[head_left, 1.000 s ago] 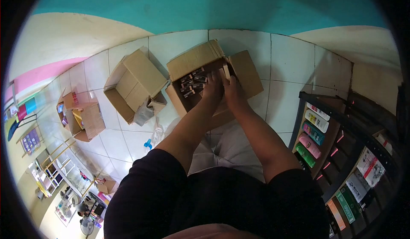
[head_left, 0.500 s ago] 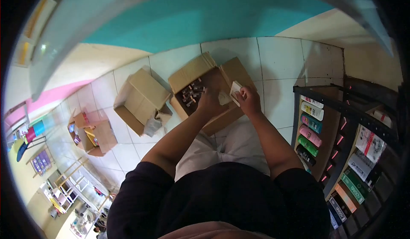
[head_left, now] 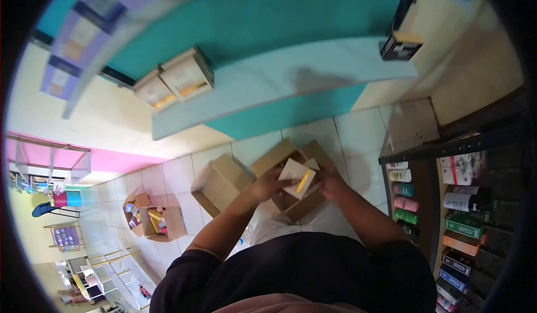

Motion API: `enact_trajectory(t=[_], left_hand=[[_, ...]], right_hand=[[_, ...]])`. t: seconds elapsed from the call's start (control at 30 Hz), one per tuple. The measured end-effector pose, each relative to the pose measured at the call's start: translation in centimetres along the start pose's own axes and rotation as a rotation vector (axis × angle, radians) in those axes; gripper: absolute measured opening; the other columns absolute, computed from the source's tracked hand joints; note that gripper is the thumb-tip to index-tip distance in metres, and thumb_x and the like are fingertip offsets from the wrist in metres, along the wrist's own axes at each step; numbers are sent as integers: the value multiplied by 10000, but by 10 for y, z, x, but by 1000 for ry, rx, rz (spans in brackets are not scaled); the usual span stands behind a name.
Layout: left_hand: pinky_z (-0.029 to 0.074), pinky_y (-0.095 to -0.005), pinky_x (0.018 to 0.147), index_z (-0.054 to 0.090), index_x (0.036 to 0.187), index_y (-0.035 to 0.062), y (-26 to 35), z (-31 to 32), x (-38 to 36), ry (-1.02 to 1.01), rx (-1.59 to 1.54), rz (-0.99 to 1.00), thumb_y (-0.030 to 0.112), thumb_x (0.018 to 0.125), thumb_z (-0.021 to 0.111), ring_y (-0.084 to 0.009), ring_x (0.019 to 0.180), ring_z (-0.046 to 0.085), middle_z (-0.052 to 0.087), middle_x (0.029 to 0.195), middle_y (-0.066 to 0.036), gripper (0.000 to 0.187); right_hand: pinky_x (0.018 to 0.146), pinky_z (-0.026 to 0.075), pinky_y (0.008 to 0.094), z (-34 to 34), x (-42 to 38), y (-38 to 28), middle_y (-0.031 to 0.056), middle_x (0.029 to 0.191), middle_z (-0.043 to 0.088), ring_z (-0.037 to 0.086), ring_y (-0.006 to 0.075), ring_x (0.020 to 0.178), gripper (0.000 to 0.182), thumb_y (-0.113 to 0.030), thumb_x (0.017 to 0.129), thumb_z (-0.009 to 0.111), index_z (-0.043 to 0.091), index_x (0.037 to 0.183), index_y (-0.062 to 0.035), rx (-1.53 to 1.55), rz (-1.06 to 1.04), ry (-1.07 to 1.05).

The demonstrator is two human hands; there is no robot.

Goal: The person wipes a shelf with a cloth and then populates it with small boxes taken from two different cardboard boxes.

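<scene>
As hands (head_left: 268, 186) hold a box (head_left: 296, 174), tiles (head_left: 356, 131) meet teal wall (head_left: 268, 124).

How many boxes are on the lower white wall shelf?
3: two pale boxes side by side, left on the shelf; a black box at its right end. Others may hide behind.

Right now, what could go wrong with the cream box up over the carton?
The cream box is held above the open carton, so a loose grip could drop it in. The shelf juts out ahead; lifting forward might bump it. The black box sits near the shelf's end and could get knocked off.
</scene>
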State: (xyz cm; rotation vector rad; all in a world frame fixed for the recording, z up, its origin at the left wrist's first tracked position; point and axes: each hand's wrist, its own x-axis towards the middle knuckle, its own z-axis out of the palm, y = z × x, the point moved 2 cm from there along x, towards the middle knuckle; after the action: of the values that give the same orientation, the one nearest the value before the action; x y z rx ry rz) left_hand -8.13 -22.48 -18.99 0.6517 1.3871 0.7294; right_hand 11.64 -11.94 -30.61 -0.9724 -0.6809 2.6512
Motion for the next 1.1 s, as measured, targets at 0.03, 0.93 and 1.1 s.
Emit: enact_trajectory(t=[0.03,0.93,1.1], left_hand=[[445,-219,563,669,1163,51,20,3,-17,18,57,27,276,905,746,-50,661,548,656,882,11,350],[484,-244,726,505,1263,-27,219,-30,-116,608,-48,877,135,963,666,-75,819,594,677,954,-48,377],[523,-287,734,510,1255,-40,219,-32,-110,742,108,852,149,955,677,-145,841,658,712,993,-156,391]], right_hand=[[909,554,371,21,-12,-14,112,1234,619,630,211,1118,538,-140,932,666,454,1420,-62,-15,-26,-19],[873,534,463,218,-81,-306,210,1152,687,678,360,1042,434,-342,990,548,562,1339,-84,-1707,-1059,820],[835,544,463,239,-91,-303,177,1060,711,690,338,1002,390,-384,991,548,640,1199,-67,-1942,-772,965]])
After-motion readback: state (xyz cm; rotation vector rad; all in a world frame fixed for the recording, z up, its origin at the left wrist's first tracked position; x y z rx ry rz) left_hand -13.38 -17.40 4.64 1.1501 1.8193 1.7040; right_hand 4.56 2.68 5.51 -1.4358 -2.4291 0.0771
